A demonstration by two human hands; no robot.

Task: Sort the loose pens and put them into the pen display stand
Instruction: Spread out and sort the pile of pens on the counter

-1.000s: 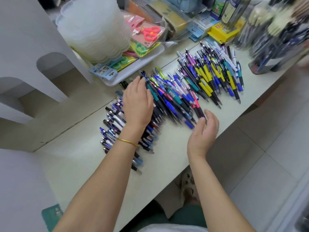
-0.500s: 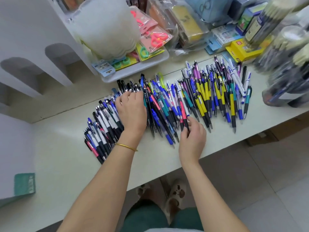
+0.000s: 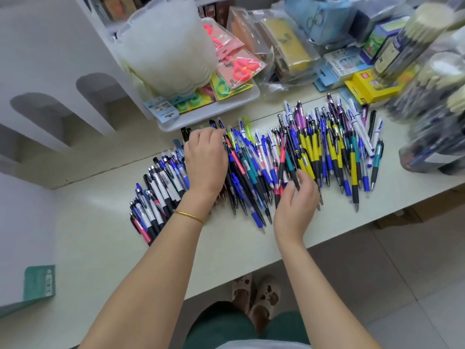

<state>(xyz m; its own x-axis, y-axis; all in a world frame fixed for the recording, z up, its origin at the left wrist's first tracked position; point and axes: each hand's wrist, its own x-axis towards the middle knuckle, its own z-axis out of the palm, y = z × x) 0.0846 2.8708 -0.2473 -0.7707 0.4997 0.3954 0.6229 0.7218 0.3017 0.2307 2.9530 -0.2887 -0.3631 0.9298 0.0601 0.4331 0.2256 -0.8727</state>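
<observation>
Several loose pens (image 3: 264, 159) lie side by side in a broad band across the white table (image 3: 100, 235): white-and-blue ones at the left (image 3: 156, 195), yellow-and-blue ones at the right (image 3: 334, 152). My left hand (image 3: 205, 159) rests palm down on the pens left of the middle, its fingertips bent over their far ends. My right hand (image 3: 294, 202) is at the pens' near ends, and its thumb and fingers pinch a dark pen (image 3: 289, 159). A blurred pen display stand (image 3: 432, 137), filled with pens, stands at the right edge.
A white tray (image 3: 226, 109) with packs of scissors and a stack of translucent cups (image 3: 163, 46) stands behind the pens. Boxes and wrapped stationery (image 3: 370, 86) fill the back right. A white arched divider (image 3: 50, 71) stands at the left. The table's front edge is close to me.
The view has swung left and downward. My left hand's fingertips have curled over the pens' far ends. My right hand has moved right and closed its fingers on a dark pen.
</observation>
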